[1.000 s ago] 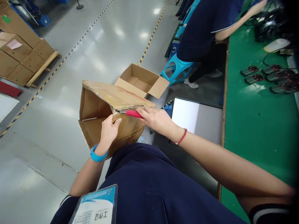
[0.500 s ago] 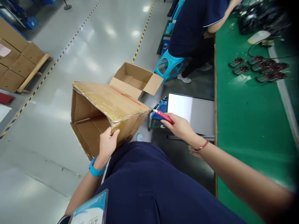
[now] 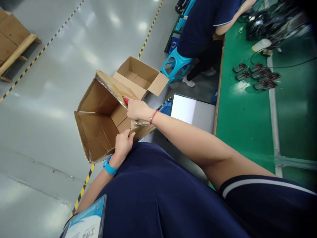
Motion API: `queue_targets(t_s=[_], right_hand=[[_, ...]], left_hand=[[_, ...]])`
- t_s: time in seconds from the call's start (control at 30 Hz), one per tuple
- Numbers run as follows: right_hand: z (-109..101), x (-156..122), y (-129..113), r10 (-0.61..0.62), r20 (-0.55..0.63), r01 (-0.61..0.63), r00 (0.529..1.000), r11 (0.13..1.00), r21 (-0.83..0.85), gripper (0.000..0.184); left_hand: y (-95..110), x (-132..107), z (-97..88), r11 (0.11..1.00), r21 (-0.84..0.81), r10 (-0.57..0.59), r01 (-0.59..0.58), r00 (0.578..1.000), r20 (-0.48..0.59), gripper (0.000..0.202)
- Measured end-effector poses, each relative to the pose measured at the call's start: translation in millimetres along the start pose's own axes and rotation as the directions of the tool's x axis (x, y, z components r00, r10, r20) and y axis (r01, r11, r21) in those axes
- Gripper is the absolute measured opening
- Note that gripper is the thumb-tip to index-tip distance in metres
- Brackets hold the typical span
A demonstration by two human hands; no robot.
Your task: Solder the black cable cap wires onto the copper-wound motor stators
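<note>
Bright overhead light, glare patches on the glossy floor (image 3: 49,66), warped edges.

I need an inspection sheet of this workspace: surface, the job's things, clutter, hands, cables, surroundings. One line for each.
Surface: green bench on the right; grey glossy floor.
Job's things: taped cardboard box, open end toward the camera; red cutter at its top edge.
Clutter: small motor parts on the bench; second open box on the floor.
Hands: left hand in a grip on the box's lower edge; right hand closed on the cutter.
Cables: black cable across the bench.
Surroundings: co-worker on a blue stool; pallet of boxes.
</note>
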State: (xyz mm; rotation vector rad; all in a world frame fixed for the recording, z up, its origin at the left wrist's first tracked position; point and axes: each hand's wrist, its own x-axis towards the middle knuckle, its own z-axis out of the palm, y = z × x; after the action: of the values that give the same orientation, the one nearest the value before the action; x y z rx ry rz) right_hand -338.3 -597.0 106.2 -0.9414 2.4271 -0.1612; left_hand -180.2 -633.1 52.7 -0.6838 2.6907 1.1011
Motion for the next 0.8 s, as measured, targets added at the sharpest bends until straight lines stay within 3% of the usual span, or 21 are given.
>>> queue_targets(t_s=[0.17, 0.33, 0.53, 0.67, 0.8], right_hand=[[6.1, -4.4, 38.3, -0.014, 0.014, 0.013, 1.0, 0.998, 0.065, 0.039], [24.5, -11.3, 59.9, -0.078, -0.022, 0.081, 0.997, 0.969, 0.232, 0.046], [38.0, -72.5, 68.0, 0.025, -0.192, 0.057, 0.981, 0.911, 0.409, 0.038], [52.9, -116.4, 67.4, -0.252, -0.159, 0.281, 0.955, 0.938, 0.204, 0.043], [64.5, -125.0, 60.2, -0.336, -0.109, 0.335, 0.935, 0.942, -0.035, 0.042]], left_hand=[[-0.2, -0.5, 4.5, 0.993, 0.096, 0.058, -0.07, 0.991, 0.119, 0.022], [-1.9, -3.4, 7.2, 0.967, 0.223, 0.075, -0.127, 0.971, 0.229, 0.022], [-23.8, 3.7, 1.8, 0.948, 0.319, -0.057, -0.004, 0.982, 0.181, 0.023], [-41.8, 11.4, -0.7, 0.94, 0.332, -0.124, 0.074, 0.984, 0.13, 0.024], [-47.4, 10.9, 7.1, 0.946, 0.315, -0.128, 0.079, 0.982, 0.14, 0.024]])
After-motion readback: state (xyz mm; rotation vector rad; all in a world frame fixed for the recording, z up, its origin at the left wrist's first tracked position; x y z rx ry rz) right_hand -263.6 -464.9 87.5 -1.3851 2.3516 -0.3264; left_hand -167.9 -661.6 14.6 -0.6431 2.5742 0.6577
